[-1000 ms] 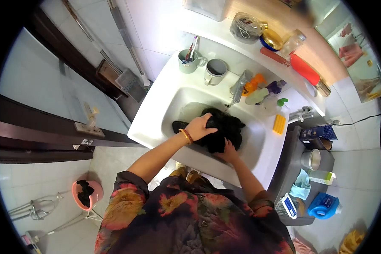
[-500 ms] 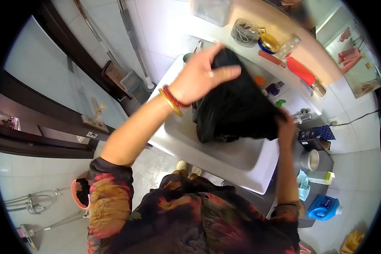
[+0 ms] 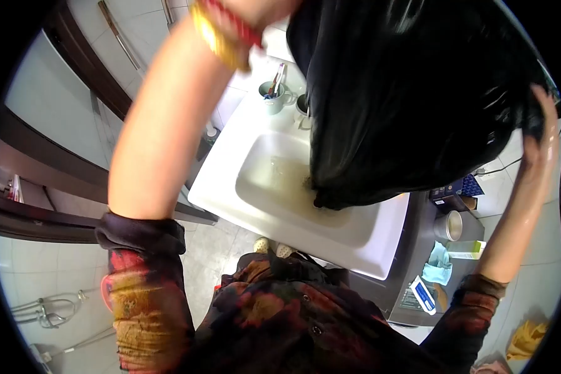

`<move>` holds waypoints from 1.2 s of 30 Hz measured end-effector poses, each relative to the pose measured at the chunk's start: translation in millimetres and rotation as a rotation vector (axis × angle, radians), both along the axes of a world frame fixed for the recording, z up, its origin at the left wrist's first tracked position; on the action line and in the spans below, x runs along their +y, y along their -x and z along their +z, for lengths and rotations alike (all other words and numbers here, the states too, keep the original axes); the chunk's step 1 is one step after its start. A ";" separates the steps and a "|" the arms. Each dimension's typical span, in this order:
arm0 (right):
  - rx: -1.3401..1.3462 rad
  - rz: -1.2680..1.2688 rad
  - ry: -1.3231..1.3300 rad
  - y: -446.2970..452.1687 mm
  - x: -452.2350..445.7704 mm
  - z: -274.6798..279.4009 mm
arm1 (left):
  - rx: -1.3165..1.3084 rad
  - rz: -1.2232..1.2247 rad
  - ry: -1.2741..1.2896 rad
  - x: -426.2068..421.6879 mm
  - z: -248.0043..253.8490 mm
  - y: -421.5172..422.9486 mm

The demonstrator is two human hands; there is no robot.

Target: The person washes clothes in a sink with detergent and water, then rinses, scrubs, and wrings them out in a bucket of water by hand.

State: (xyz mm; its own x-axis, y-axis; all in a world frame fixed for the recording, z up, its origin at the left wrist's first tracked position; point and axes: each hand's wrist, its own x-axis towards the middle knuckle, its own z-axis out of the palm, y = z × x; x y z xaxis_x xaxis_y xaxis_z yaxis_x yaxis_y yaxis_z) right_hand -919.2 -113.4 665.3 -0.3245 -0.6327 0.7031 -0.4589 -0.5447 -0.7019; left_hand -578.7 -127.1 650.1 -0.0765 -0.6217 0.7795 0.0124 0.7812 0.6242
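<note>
A wet black cloth [image 3: 405, 106] hangs spread out high above the white sink [image 3: 221, 202], its lower tip down at the basin. My right hand [image 3: 539, 128] is closed on the cloth's right edge, and the forearm looks wet. At the top edge of the view, my left hand [image 3: 271, 9] is mostly cut off beside the cloth's upper left part; its fingers are hidden. Cloudy water [image 3: 274, 181] lies in the basin. The faucet is hidden behind the cloth.
A cup with toothbrushes [image 3: 272, 100] and a second cup [image 3: 302, 115] stand on the sink's back left corner. To the right, a dark counter holds a metal bowl [image 3: 449, 225], a light blue cloth [image 3: 437, 265] and a white-and-blue tube [image 3: 424, 296]. A door frame is at left.
The black cloth went from bunched in the basin to lifted and spread wide. Both hands rose and moved apart, my left hand toward the top edge, my right hand to the far right.
</note>
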 end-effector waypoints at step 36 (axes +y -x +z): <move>1.211 0.053 -1.459 -103.7 -92.0 -615.6 | -0.848 0.331 -0.394 -86.7 -629.8 73.8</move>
State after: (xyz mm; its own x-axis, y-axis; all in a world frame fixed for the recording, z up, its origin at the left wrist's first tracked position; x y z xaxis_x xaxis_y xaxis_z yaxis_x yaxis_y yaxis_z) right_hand -815.5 -205.4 49.7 -0.0978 -0.8524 -0.5137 -0.9946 0.0665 0.0791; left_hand -652.5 -213.8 20.2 -0.2892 -0.9154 0.2799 -0.7399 0.3993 0.5414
